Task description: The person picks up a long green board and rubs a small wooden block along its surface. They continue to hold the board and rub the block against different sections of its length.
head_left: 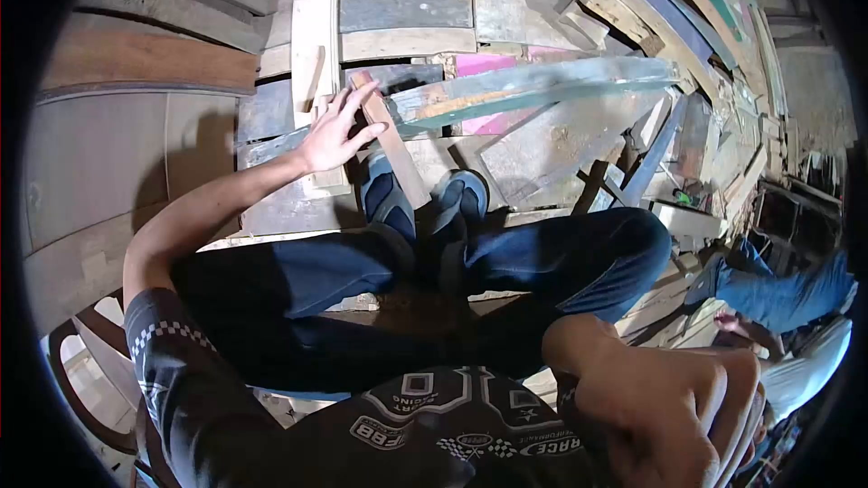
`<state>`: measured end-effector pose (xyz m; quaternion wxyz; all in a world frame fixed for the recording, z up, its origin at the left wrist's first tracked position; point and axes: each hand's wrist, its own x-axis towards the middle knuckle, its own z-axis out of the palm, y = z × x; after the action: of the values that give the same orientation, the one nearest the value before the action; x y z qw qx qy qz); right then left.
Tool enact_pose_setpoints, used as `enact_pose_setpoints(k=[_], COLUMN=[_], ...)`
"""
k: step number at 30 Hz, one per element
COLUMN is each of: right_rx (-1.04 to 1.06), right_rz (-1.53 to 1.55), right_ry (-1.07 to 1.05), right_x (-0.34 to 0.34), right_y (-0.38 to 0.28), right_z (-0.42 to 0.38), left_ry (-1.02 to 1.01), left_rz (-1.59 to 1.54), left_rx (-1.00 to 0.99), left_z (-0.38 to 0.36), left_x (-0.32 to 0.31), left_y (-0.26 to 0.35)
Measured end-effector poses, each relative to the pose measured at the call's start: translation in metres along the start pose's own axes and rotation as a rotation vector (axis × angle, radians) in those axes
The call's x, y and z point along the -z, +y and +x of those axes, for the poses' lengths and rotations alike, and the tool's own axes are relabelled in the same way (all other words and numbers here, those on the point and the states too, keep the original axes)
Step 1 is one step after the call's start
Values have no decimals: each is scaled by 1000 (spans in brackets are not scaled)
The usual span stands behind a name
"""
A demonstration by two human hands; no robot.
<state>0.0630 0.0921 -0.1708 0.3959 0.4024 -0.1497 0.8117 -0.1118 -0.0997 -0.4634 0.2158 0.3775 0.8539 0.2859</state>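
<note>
A short reddish-brown wooden block (394,145) slants between my feet, its lower end close to the sandals. My left hand (336,134) lies against its upper left side with fingers spread; the thumb reaches over the block's face. Beneath and behind it, a long board with worn pale-blue paint (542,86) runs off to the right. My right hand (674,402) is raised close to the camera above my right thigh. Its fingers are curled into a fist, and whatever they may hold is hidden.
My sandaled feet (463,194) rest on the planks. A pale board (315,45) lies at upper left. Stacked timber (633,14) and scrap pieces (692,217) crowd the right. Another person in jeans (782,294) sits at far right. A curved dark frame (68,389) stands lower left.
</note>
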Motion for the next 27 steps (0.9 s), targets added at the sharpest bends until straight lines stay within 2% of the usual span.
enact_pose_setpoints(k=[3, 8, 15, 27], right_rx=[-71, -147, -188, -246], right_rz=[-42, -54, -46, -50], right_ry=[46, 73, 74, 74], right_x=[1, 0, 0, -1], right_y=[-10, -15, -20, -27], right_z=[3, 4, 7, 10], left_ry=[-11, -2, -31, -37], left_rz=[-62, 40, -51, 105], left_rx=[15, 7, 7, 64], left_z=[1, 0, 1, 1], left_x=[-2, -2, 0, -3], left_y=[-2, -3, -3, -2])
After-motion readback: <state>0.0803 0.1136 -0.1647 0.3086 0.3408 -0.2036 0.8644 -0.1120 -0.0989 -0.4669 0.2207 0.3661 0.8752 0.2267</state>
